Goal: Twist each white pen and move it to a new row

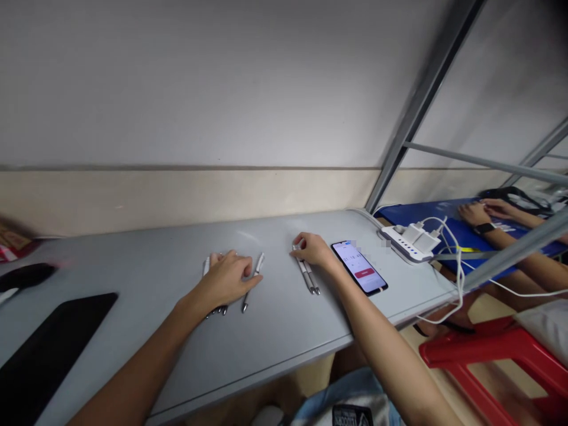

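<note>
- Pens lay on the grey table in front of the person, some by each hand.
- Two pens lay side by side under the right hand.
- Right thumb and finger were bent close together at the top ends of these two; whether they pinched them could not be told.
- More pens were bunched under the left hand, mostly hidden, with their tips poking out below.
- One pen lay at a slant beside that bunch, and the left thumb reached across it.
- Left fingers were curled over the bunch, but it could not be told if they held on.
- Just right of the right arm was a phone with a lit screen and a red button.
- Past it sat a white power strip with plugs and white cords.
- A flat black thing lay far left.
- Further right, another person's hands were over a blue table, near a red stool.
</note>
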`<act>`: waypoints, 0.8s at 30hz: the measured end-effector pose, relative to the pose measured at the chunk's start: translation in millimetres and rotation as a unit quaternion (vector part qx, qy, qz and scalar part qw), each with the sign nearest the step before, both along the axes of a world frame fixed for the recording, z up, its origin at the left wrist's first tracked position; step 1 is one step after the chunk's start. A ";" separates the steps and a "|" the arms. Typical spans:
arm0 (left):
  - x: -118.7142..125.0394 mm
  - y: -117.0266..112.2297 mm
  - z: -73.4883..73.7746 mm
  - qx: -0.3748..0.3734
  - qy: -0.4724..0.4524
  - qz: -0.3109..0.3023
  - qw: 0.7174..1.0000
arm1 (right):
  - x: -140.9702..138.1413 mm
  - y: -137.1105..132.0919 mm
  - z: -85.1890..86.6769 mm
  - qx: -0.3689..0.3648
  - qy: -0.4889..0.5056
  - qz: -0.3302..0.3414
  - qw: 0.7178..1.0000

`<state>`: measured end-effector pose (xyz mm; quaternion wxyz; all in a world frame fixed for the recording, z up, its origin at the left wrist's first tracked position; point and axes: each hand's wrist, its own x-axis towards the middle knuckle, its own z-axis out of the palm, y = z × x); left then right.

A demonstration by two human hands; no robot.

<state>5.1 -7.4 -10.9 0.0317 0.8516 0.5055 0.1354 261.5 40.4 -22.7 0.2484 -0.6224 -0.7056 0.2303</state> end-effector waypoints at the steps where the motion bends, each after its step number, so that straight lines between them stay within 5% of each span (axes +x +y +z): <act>1: 0.4 -0.4 -0.7 -0.001 0.000 -0.004 1.000 | 0.0 0.1 0.0 -0.002 0.003 -0.001 1.000; 12: 10.6 -3.7 -6.8 0.024 0.007 -0.016 1.000 | 0.3 1.1 1.5 -0.003 0.005 -0.015 1.000; 16: 14.8 -4.8 -1.1 0.024 0.002 -0.011 1.000 | -3.0 -1.4 6.6 0.068 -0.001 -0.021 0.997; 20: 15.4 -3.7 6.5 0.033 -0.031 -0.008 0.999 | -11.5 -9.8 16.1 0.147 0.077 0.129 0.978; 24: 12.0 -0.4 8.8 0.022 -0.085 -0.011 0.996 | -18.7 -19.0 23.3 0.128 0.129 0.221 0.958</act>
